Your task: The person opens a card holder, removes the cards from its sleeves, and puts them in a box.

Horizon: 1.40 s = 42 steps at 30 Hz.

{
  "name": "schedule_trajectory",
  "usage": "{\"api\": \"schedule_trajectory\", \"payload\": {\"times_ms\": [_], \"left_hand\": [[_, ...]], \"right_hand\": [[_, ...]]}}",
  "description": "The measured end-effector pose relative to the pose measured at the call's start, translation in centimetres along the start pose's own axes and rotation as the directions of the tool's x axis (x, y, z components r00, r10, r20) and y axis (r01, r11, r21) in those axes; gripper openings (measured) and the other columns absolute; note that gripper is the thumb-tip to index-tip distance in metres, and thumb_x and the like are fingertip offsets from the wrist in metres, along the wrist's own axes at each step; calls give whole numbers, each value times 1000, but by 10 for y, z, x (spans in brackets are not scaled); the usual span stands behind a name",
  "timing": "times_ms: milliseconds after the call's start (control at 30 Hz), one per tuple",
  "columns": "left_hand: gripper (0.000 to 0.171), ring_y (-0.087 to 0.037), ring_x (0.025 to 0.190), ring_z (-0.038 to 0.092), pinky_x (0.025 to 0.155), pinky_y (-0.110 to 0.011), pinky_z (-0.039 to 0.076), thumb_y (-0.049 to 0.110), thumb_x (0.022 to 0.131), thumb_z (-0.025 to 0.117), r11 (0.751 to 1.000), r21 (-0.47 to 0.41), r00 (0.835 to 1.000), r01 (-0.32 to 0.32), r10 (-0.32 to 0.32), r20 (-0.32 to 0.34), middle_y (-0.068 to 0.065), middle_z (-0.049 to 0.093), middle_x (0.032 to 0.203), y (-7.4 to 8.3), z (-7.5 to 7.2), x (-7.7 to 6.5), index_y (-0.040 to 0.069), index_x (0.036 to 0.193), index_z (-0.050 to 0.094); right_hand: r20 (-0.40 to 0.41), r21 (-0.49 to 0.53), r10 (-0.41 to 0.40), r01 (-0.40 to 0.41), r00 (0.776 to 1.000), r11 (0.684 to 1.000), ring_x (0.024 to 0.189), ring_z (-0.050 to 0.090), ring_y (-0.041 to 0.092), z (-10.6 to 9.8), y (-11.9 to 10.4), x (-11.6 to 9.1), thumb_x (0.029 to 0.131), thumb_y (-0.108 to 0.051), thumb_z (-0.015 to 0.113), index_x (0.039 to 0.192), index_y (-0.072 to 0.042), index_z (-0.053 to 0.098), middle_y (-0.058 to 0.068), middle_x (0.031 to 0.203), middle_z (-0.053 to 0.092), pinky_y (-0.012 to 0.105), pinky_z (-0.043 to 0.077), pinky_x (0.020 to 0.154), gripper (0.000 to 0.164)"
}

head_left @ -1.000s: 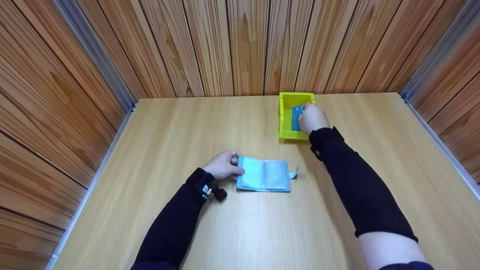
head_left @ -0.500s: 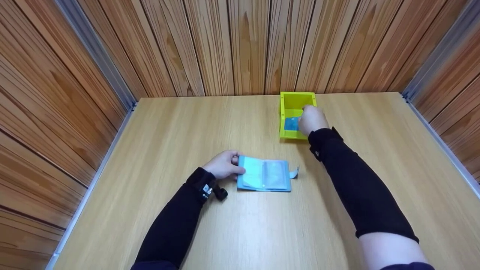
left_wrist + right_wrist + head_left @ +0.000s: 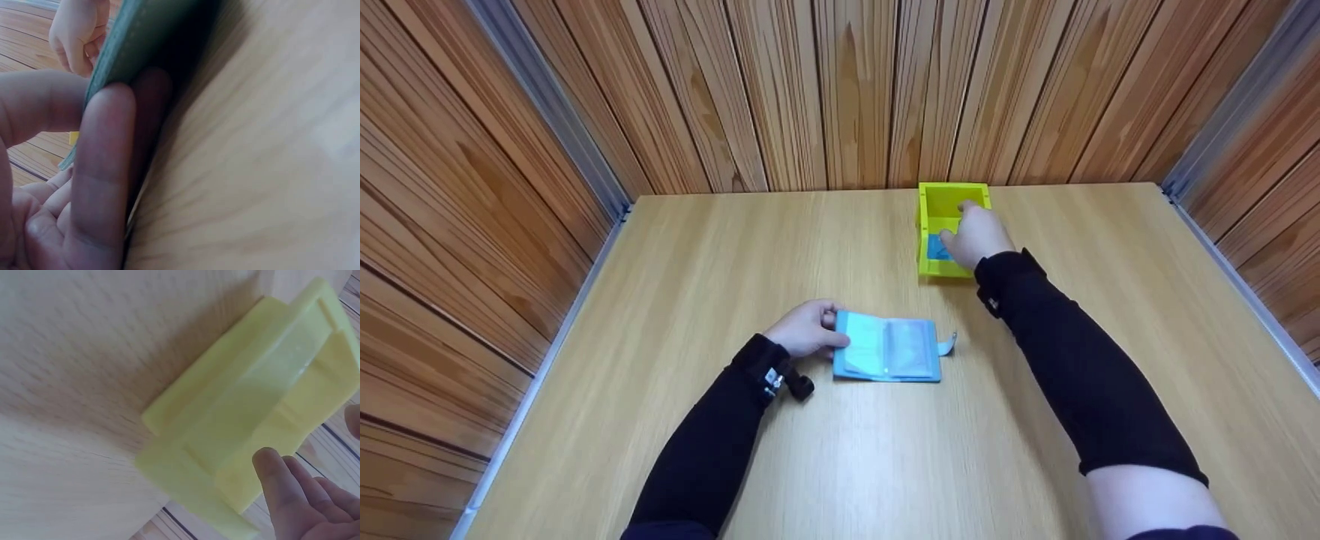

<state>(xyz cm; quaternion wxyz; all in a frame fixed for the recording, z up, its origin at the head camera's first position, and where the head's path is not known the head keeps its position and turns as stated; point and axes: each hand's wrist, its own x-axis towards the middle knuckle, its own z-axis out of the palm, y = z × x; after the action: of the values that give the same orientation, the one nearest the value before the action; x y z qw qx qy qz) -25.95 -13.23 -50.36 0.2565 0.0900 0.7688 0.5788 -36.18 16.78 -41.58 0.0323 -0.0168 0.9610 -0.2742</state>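
Observation:
A light blue card holder (image 3: 886, 346) lies spread on the table, clear sleeves up, its snap strap sticking out to the right. My left hand (image 3: 802, 330) pinches its left cover, thumb on top. The left wrist view shows fingers beneath that cover (image 3: 121, 45). Farther back is a yellow bin (image 3: 924, 232), with a blue card (image 3: 936, 247) on its floor, partly hidden by my right hand (image 3: 981, 236). This hand is over the bin's right side, thumb apart from the fingers. In the right wrist view, nothing shows between thumb and extended fingers (image 3: 278, 481).
The bin stands near the back wall (image 3: 855, 90) of wooden planks. Plank walls with grey metal corner strips enclose the wooden table (image 3: 697, 255) left and right. A black wrist camera (image 3: 801, 386) hangs by the left wrist.
The blue card, earlier held upright in my right hand, tipped down into the bin and was let go. My right fingers have spread and lifted slightly. The left hand stays on the card holder.

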Motion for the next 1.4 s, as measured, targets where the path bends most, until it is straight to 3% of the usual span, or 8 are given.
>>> {"api": "schedule_trajectory", "payload": {"times_ms": [67,200,333,467,600,900,1033,1400], "left_hand": [[41,-22,85,72,72,-35,62,1,84,72,1000,-2,1000,2,-2,-2,-12,72,109,0,0,0,1,122,55],[40,-24,85,72,73,-36,62,1,84,72,1000,-9,1000,10,-10,-3,-11,72,108,1,0,0,2,120,55],[38,-25,87,72,75,-37,62,1,84,72,1000,-13,1000,16,-16,-2,-11,72,107,1,0,1,2,118,54],[36,-25,87,72,74,-36,62,1,85,72,1000,-15,1000,21,-21,-3,-11,72,107,3,-1,1,2,116,54],[36,-24,88,72,73,-35,62,0,85,71,999,-30,1000,12,-12,9,-13,72,108,4,-1,0,1,116,53],[34,-22,84,72,68,-33,62,0,83,72,1000,-25,1000,12,-12,4,-10,73,106,2,0,-1,2,112,54],[35,-22,86,72,70,-34,62,1,84,73,1000,-17,1000,11,-11,7,-10,73,107,2,-1,-1,3,114,54],[36,-22,87,72,71,-34,62,4,84,74,1000,5,1000,17,-17,12,-8,73,107,1,-2,-1,5,115,55]], "right_hand": [[4,15,-27,27,1000,1000,96,61,30,-3,-3,-2,97,-30,59,151,-3,30,21,118,62,47,52,94,67],[18,41,-118,118,993,992,131,48,36,-7,-12,-13,96,-33,61,152,-5,28,22,145,47,53,41,109,71],[39,18,-244,243,969,970,134,42,36,-7,-24,-37,93,-40,65,154,-9,24,20,148,41,53,38,112,79],[50,-22,-369,370,928,929,137,40,35,-4,-32,-68,90,-49,67,154,-12,25,17,151,39,54,36,113,85],[72,-38,-438,441,896,897,138,39,32,3,-30,-96,85,-53,71,154,-14,28,13,153,39,54,37,113,90],[229,-84,-412,440,882,894,137,41,32,40,-16,-120,72,-56,82,152,-16,34,14,150,42,54,38,113,101],[251,-109,-393,430,885,897,137,40,33,53,-10,-123,66,-54,87,149,-13,39,14,147,45,53,35,115,104],[297,-172,-380,440,876,881,120,48,30,71,1,-125,59,-67,84,146,-5,44,14,133,52,47,45,106,114]]}}
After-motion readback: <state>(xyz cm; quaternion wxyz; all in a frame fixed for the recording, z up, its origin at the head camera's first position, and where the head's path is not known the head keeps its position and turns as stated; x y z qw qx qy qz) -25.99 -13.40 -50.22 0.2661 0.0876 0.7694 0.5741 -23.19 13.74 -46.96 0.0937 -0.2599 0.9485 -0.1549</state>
